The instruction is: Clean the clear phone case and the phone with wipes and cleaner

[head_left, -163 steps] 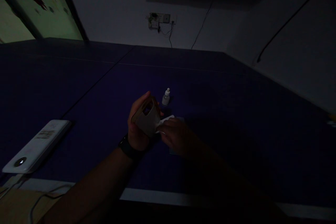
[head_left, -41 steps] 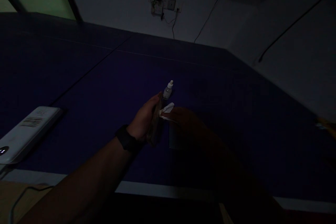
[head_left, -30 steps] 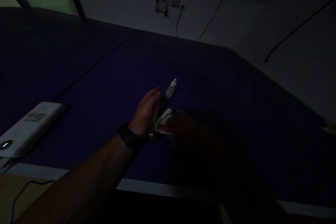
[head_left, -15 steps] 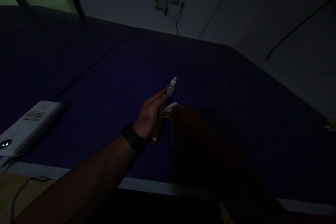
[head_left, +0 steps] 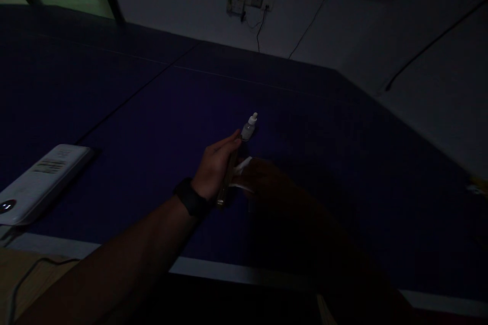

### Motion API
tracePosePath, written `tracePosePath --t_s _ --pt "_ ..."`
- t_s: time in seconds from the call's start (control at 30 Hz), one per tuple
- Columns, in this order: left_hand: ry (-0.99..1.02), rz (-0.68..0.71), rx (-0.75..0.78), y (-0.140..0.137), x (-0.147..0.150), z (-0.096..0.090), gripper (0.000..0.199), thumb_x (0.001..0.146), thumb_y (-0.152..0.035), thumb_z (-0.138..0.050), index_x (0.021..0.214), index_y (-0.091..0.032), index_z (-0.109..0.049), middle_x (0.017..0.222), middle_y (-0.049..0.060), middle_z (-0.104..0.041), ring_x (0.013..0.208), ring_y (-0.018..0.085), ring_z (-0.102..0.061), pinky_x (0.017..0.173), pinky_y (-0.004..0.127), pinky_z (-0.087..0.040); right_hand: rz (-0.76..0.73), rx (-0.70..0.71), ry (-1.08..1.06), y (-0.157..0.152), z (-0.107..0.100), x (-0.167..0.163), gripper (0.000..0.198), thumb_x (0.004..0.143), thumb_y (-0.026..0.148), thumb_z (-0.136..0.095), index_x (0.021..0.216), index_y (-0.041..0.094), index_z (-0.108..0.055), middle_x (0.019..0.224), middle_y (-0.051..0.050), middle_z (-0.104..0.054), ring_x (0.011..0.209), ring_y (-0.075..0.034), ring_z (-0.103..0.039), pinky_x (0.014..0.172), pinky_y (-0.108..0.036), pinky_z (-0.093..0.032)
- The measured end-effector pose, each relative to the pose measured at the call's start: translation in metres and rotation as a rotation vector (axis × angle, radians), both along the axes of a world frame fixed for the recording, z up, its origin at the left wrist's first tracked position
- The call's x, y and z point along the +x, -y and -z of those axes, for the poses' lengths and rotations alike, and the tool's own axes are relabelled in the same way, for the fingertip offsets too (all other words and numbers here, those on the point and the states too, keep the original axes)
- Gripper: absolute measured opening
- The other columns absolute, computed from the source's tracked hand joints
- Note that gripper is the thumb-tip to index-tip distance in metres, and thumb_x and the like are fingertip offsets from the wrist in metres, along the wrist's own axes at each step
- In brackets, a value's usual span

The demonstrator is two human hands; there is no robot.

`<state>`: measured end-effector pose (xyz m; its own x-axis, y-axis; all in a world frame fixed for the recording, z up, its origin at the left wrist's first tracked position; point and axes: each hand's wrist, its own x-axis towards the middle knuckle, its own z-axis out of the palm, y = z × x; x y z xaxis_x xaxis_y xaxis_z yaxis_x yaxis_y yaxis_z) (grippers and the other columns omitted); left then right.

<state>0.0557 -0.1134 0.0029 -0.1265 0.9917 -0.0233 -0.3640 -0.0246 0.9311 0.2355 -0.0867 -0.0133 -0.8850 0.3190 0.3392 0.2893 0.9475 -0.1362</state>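
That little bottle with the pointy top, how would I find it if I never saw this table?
Look at the big dark blue table and find the person's left hand near its middle. Just past its fingertips stands the small dropper bottle, upright on the table. It is the only pale, clear thing with a white nozzle there, far smaller than the flat white box at the table's left edge.

Left hand (head_left: pixel 214 168) reaches forward, fingers curled in a grip; right hand (head_left: pixel 267 183) lies shadowed just beside it.
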Motion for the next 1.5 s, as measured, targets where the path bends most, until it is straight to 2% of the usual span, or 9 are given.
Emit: tracePosePath --t_s 0.17,0.4,0.53,0.63,0.83,1.03,1.2,1.4,1.5 --pt "0.018 0.058 0.019 0.002 0.000 0.001 0.039 0.085 -0.040 -0.077 0.118 -0.019 -0.084 0.136 0.009 -0.077 0.134 0.034 -0.064 0.110 0.043 -0.048 0.176 0.025 -0.040 -0.001 0.002 -0.002 0.026 0.101 0.010 -0.058 0.113 0.020 -0.079 0.112 -0.011 -0.082 0.100 -0.024 -0.076 0.092 -0.042 -0.064" --pt "0.024 0.040 -0.015 -0.001 0.000 0.002 0.040 0.083 -0.038 -0.078 0.117 -0.017 -0.084 0.128 0.010 -0.080 0.124 0.031 -0.070 0.106 0.040 -0.050 0.006 0.054 -0.074 0.002 -0.005 0.002 0.026 0.096 0.005 -0.061 0.113 0.016 -0.078 0.110 -0.013 -0.082 0.102 -0.025 -0.077 0.090 -0.039 -0.064" --pt "0.073 0.021 -0.115 -0.003 0.000 0.000 0.047 0.085 -0.037 -0.078 0.128 -0.020 -0.081 0.103 0.006 -0.083 0.086 0.022 -0.074 0.080 0.034 -0.055 -0.036 0.030 -0.045 0.007 -0.005 0.001 0.026 0.097 0.010 -0.064 0.118 0.019 -0.077 0.113 -0.012 -0.081 0.106 -0.025 -0.076 0.092 -0.040 -0.063" --pt "0.136 0.011 -0.142 -0.003 -0.001 -0.001 0.049 0.084 -0.036 -0.079 0.131 -0.021 -0.079 0.101 0.006 -0.081 0.073 0.017 -0.070 0.067 0.030 -0.053 -0.010 0.049 0.031 0.014 -0.005 -0.006 0.024 0.095 0.010 -0.068 0.116 0.018 -0.079 0.108 -0.012 -0.082 0.101 -0.025 -0.075 0.092 -0.040 -0.061" --pt "0.163 -0.003 -0.152 -0.002 -0.003 -0.005 0.049 0.084 -0.033 -0.078 0.132 -0.019 -0.077 0.112 0.008 -0.079 0.070 0.015 -0.070 0.055 0.026 -0.053 -0.215 0.000 0.119 0.024 -0.009 -0.017 0.023 0.091 0.011 -0.077 0.114 0.017 -0.077 0.106 -0.007 -0.083 0.094 -0.020 -0.075 0.089 -0.034 -0.058" --pt "0.197 -0.012 -0.176 -0.001 -0.001 -0.010 0.041 0.088 -0.026 -0.074 0.127 -0.015 -0.079 0.103 0.008 -0.080 0.062 0.012 -0.069 0.052 0.022 -0.051 0.042 0.155 -0.006 0.015 -0.006 -0.011 0.021 0.094 0.008 -0.071 0.112 0.016 -0.078 0.110 -0.011 -0.083 0.100 -0.025 -0.076 0.090 -0.038 -0.058" --pt "0.186 -0.015 -0.185 -0.001 -0.001 -0.011 0.043 0.086 -0.028 -0.076 0.128 -0.017 -0.079 0.108 0.008 -0.080 0.065 0.014 -0.070 0.050 0.024 -0.053 -0.160 0.016 0.185 0.018 -0.008 -0.015 0.022 0.095 0.014 -0.073 0.115 0.022 -0.078 0.109 -0.005 -0.084 0.099 -0.021 -0.076 0.093 -0.035 -0.057" --pt "0.195 -0.023 -0.178 -0.002 -0.002 -0.012 0.043 0.086 -0.028 -0.074 0.126 -0.014 -0.079 0.095 0.007 -0.078 0.061 0.014 -0.068 0.048 0.022 -0.050 0.055 0.093 0.010 0.017 -0.004 -0.012 0.021 0.098 0.010 -0.067 0.114 0.018 -0.079 0.114 -0.011 -0.083 0.105 -0.024 -0.075 0.095 -0.037 -0.057" --pt "0.177 -0.018 -0.180 -0.001 -0.002 -0.010 0.046 0.084 -0.030 -0.076 0.127 -0.015 -0.078 0.101 0.008 -0.079 0.061 0.014 -0.068 0.048 0.023 -0.051 -0.056 0.043 0.107 0.019 -0.008 -0.013 0.022 0.099 0.012 -0.065 0.114 0.019 -0.079 0.112 -0.009 -0.084 0.104 -0.023 -0.075 0.097 -0.036 -0.057"
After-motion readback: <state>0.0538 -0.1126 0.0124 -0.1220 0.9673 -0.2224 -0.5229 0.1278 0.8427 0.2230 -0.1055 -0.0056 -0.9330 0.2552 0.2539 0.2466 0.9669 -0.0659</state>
